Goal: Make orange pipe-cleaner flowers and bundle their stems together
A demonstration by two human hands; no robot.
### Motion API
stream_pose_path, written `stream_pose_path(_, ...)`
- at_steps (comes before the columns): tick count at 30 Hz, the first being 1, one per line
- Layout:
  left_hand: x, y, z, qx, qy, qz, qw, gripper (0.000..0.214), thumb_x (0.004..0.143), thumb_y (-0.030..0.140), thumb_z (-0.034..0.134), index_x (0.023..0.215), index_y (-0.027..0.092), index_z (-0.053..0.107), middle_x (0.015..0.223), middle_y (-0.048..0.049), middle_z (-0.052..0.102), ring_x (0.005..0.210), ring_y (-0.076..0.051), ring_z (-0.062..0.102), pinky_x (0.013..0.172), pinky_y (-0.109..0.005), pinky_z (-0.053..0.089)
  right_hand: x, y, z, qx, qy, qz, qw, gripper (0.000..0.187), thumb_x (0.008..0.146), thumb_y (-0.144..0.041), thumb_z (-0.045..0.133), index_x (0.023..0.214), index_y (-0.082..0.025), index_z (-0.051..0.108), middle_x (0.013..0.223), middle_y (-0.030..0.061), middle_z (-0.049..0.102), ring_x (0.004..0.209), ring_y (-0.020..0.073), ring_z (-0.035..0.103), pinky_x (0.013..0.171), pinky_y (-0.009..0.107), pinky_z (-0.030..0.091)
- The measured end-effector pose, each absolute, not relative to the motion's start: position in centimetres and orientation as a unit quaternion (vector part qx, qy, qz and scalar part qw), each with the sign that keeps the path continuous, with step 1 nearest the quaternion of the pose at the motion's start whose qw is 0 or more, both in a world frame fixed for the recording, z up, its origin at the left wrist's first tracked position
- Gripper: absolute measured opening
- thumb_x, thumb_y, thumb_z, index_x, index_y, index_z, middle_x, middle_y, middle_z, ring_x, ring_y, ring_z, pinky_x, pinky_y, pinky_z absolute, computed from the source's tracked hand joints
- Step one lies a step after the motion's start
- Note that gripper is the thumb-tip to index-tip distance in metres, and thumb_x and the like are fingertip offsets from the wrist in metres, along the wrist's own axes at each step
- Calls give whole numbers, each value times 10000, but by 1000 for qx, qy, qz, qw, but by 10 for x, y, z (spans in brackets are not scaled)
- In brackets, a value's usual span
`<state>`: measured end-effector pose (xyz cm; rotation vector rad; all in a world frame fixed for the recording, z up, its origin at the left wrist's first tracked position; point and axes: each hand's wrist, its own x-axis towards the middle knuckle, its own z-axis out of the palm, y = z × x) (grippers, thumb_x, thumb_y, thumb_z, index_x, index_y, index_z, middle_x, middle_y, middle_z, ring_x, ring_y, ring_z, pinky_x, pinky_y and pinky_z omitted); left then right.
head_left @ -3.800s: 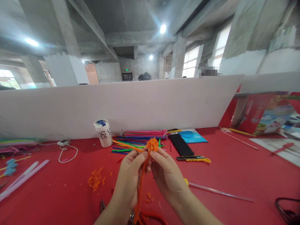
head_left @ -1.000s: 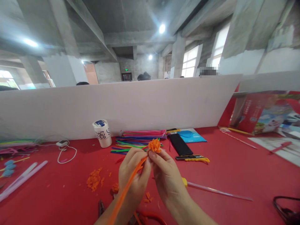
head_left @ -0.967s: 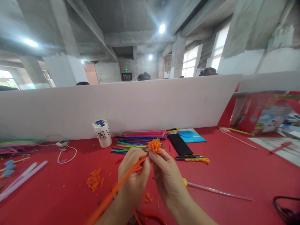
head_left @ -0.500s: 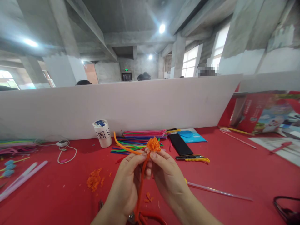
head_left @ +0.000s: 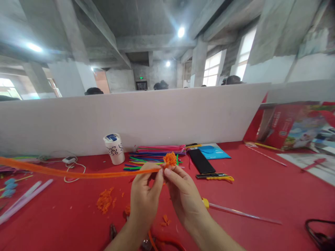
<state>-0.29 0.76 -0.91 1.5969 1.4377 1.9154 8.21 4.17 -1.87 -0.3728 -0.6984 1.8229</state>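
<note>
Frilly orange tuft (head_left: 170, 159), long orange strip (head_left: 99, 175)

Two hands (head_left: 143, 196) (head_left: 183, 192), one held orange tuft (head_left: 170, 159) — one cup (head_left: 115, 150), one phone (head_left: 201, 161)

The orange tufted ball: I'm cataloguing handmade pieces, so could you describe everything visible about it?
The orange tufted ball is rounded and bushy, made of many short, petal-like tufts that look soft and fuzzy. It is held above the red table, tufts upward, its base at the fingertips of the right hand. Just below and beside it, the left hand pinches a long orange strand; the fingers hide whether strand and ball are joined.
</note>
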Motion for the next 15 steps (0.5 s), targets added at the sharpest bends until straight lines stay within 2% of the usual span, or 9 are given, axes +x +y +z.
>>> stream_pose_path(4,-7,8,-14,653,454,601,-79,160,811,77,511,761,198,603,726,0,581,700,-124,551,676,-231,451,82,41,-19,-157,-295,756,563,158,587,-230,795,697,-179,693,709,-28,652,712,103,532,738,216,400)
stream_pose_path(7,-6,7,-16,656,444,602,-100,168,794,61,524,789,205,611,760,-6,588,722,-126,563,683,-229,456,84,41,-16,-155,-306,755,559,151,597,-229,789,707,-178,699,727,-20,656,716,106,535,732,219,404)
stream_pose_path(9,-4,6,-15,620,468,629,-11,131,792,95,544,751,197,615,733,-2,589,706,-126,560,672,-228,454,85,40,-14,-153,-320,751,557,136,608,-226,781,703,-175,698,711,-22,643,702,102,532,707,210,408)
stream_pose_path(13,0,3,-6,469,448,686,330,112,785,204,584,699,163,644,585,21,557,549,-92,508,539,-192,427,88,40,-10,-134,-367,743,544,108,675,-257,731,675,-167,672,575,-44,552,533,80,480,539,199,398)
stream_pose_path(15,1,2,-1,395,395,691,459,114,761,221,616,681,149,653,546,23,554,504,-79,490,500,-178,415,90,40,-9,-127,-387,740,535,127,693,-271,713,659,-163,657,521,-51,513,455,73,448,458,198,376)
